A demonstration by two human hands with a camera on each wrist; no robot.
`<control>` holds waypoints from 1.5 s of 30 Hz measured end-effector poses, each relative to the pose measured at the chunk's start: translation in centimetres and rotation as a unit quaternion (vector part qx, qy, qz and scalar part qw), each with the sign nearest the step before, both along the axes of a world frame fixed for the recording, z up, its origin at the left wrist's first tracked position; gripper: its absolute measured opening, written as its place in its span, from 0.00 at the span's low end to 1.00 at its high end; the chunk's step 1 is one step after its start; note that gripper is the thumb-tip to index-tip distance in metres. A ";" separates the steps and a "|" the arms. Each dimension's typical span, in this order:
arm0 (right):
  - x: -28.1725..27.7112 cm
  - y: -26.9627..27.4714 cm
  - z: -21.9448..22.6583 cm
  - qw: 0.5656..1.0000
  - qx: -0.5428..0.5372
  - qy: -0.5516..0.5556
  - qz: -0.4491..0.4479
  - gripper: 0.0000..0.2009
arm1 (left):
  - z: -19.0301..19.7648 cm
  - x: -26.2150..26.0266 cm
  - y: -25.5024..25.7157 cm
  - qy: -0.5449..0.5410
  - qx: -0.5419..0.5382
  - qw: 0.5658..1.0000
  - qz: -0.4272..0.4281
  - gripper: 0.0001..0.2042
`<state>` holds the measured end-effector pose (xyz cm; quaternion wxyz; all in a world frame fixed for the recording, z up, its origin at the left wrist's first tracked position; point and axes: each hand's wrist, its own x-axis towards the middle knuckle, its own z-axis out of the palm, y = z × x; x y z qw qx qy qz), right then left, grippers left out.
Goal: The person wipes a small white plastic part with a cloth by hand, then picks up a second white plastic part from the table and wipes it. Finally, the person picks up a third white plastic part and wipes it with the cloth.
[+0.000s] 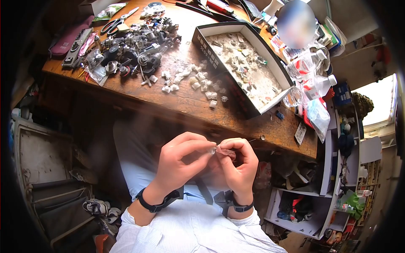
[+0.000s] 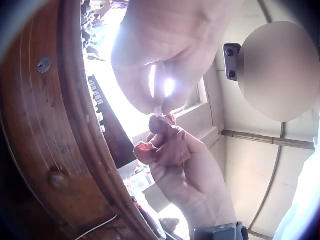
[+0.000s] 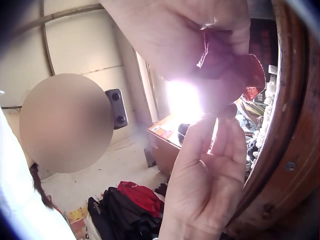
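Observation:
Both hands meet above the lap, in front of the table edge. My left hand point(image 1: 179, 162) pinches a small whitish piece point(image 2: 158, 111) between thumb and fingertips. Curled fingers of my right hand point(image 1: 239, 166) hold a crumpled reddish scrap point(image 3: 255, 77), thin like cloth or paper, folded against the palm. The right fingertips come right up to the small piece, covering part of it. On the table, a scatter of small white plastic pieces point(image 1: 198, 80) lies ahead of the hands. Beside them is a heap of dark and metallic parts point(image 1: 130, 48).
A shallow black box point(image 1: 228, 80) holding small debris stands on the wooden table point(image 1: 177, 105). Scissors point(image 1: 119, 21) and a remote-like grey strip point(image 1: 77, 48) lie at the left; plastic bottles point(image 1: 318, 86) crowd the right. White shelves point(image 1: 295, 223) stand right, shoes point(image 1: 99, 207) lower left.

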<state>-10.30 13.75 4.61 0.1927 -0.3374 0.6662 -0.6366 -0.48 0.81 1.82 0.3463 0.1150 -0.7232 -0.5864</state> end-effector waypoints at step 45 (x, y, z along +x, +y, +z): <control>0.6 0.0 -0.5 0.989 -0.084 -0.110 -0.058 0.07 | -1.2 -6.1 -6.5 -0.040 -0.304 0.930 0.203 0.18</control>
